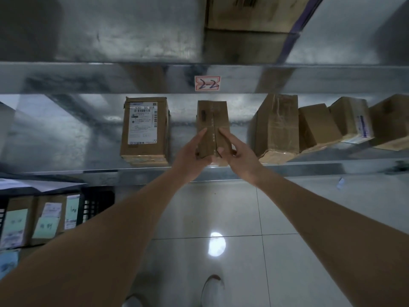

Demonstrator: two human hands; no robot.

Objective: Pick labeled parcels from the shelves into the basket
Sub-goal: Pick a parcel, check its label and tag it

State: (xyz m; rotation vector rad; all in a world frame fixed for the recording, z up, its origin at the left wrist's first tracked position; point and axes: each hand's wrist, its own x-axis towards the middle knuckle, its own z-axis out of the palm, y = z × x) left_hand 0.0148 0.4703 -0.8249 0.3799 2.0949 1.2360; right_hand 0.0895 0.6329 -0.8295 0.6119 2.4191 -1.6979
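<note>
Parcel (212, 127) at shelf edge (132, 171), both hands' grip.

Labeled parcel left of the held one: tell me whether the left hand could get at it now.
Probably not yet: the left hand grips the small parcel. The labeled parcel stands unobstructed beside it.

Labeled parcel (145, 129) on shelf (66, 151) — left of held parcel (212, 120); four boxes (276, 127) right; basket (97, 204) lower left.

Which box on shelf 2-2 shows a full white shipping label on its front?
The upright box left of the held narrow box; that one's front is plain cardboard.
</note>
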